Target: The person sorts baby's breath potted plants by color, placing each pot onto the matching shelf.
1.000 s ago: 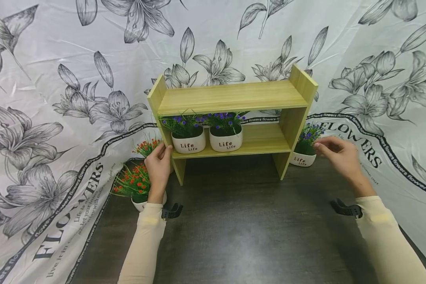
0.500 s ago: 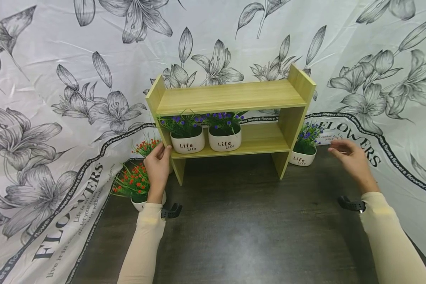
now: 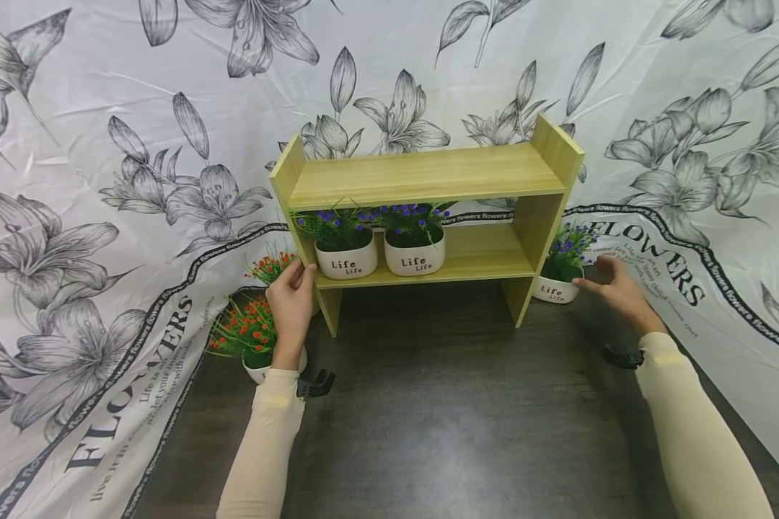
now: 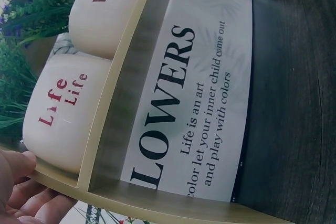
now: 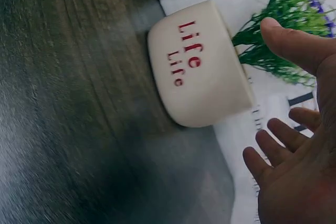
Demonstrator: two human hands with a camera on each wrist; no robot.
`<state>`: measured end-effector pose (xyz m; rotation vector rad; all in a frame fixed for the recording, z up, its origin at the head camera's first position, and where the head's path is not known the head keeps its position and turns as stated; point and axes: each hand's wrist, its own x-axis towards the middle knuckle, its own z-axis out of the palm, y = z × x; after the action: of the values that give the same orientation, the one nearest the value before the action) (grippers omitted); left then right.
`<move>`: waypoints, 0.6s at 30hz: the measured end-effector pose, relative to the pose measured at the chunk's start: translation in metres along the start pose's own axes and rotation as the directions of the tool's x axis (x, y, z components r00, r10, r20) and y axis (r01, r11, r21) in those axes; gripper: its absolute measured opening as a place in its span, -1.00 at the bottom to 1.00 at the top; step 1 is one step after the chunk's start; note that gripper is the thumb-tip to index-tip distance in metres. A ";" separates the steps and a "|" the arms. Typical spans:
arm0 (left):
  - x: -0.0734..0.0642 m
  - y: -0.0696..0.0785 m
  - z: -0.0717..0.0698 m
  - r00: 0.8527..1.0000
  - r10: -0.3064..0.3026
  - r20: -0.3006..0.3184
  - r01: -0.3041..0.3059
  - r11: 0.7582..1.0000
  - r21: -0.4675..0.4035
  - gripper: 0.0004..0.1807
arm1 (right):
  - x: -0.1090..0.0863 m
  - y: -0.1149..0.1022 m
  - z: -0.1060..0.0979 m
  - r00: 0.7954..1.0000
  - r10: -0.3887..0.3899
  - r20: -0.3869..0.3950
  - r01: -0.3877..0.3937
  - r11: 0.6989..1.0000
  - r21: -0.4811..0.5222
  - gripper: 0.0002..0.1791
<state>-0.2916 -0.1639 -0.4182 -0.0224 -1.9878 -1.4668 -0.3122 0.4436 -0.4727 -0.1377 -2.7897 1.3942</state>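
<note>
Closing in on the lone purple-flowered pot (image 3: 555, 290)

Having swung the right grip (image 3: 620, 290) back leftward within the last half second, now hovering just beside the pot's rim. Spread there, with thumb (image 5: 286, 40) well apart from fingers (image 5: 286, 135), pinching nothing; cannot tell for sure about contact between thumb and rim. Judged to be within reach of the pot again, but without a hold on it.

Finding the pot upright as before, near the far right corner of the tabletop (image 3: 428, 404), just outside the right panel (image 3: 537, 220) of the wooden shelf (image 3: 428, 173). Keeping the left grip (image 3: 290, 299) pinched on the front edge of the left panel (image 3: 290, 171), apparently to steady it.

Seeing a second purple-flowered pot (image 3: 346, 261) and a third purple-flowered pot (image 3: 415, 259) side by side toward the left end of the middle board (image 3: 487, 252). Noting red-flowered plants (image 3: 249, 335) near the tabletop's left edge, partly hidden behind the left grip. Judging the right panel the main barrier between lone pot and middle board.
</note>
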 end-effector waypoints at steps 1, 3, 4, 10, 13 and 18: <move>0.000 0.000 0.000 1.000 0.001 -0.001 -0.001 1.000 -0.003 -0.66 | 0.002 0.002 0.003 1.000 0.013 0.009 -0.013 1.000 0.000 0.26; 0.000 0.000 0.001 1.000 0.002 -0.001 -0.002 1.000 -0.003 -0.67 | 0.005 0.007 0.008 0.999 0.042 0.022 -0.043 0.999 0.003 0.31; 0.000 0.000 0.000 1.000 0.003 0.000 -0.003 1.000 -0.002 -0.67 | 0.007 0.008 0.012 0.998 0.052 0.031 -0.053 0.999 0.011 0.33; 0.001 -0.001 0.000 1.000 0.005 0.003 -0.005 1.000 -0.002 -0.66 | 0.013 0.018 0.029 0.996 0.066 0.056 -0.069 0.995 0.065 0.40; 0.001 -0.001 0.000 1.000 0.007 -0.001 -0.007 1.000 -0.009 -0.67 | 0.015 0.021 0.036 0.997 0.045 0.063 -0.050 0.996 0.078 0.42; 0.001 -0.001 0.001 1.000 0.013 0.001 -0.013 1.000 -0.002 -0.68 | 0.019 0.024 0.045 0.998 0.032 0.047 -0.036 0.996 0.080 0.41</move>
<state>-0.2932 -0.1642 -0.4186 -0.0367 -1.9836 -1.4610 -0.3318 0.4239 -0.5194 -0.1548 -2.7740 1.5349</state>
